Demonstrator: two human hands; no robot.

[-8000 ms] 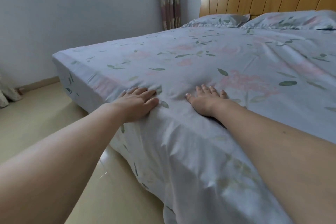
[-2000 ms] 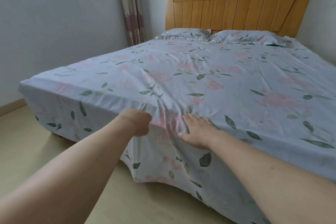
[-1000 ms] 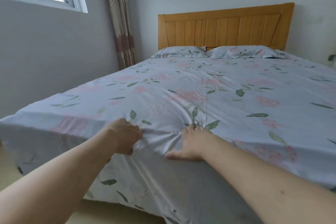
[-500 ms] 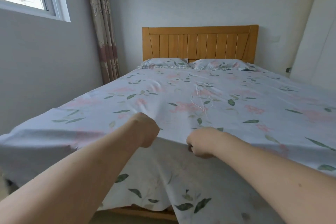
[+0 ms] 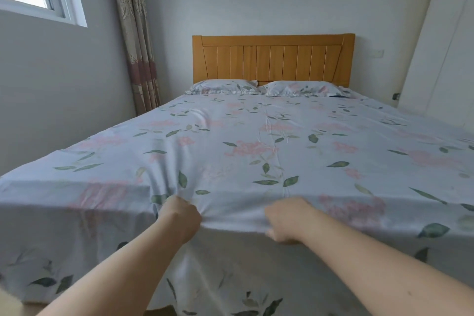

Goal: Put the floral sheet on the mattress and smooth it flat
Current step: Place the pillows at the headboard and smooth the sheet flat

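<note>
Head cam, L hand (image 5: 180, 218) & R hand (image 5: 287, 220) gripping floral sheet (image 5: 256, 151) edge

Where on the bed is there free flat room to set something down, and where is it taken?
Free: the sheet top from the pillows down to the foot edge, wall side and wardrobe side alike. Crowded: the foot edge, where left hand and right hand grip bunched fabric; the pillows fill the strip along the headboard.

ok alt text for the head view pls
Both hands, left and right, grip the floral sheet at the foot edge of a bed, bunching it. The sheet covers the mattress up to two pillows below a wooden headboard.
</note>
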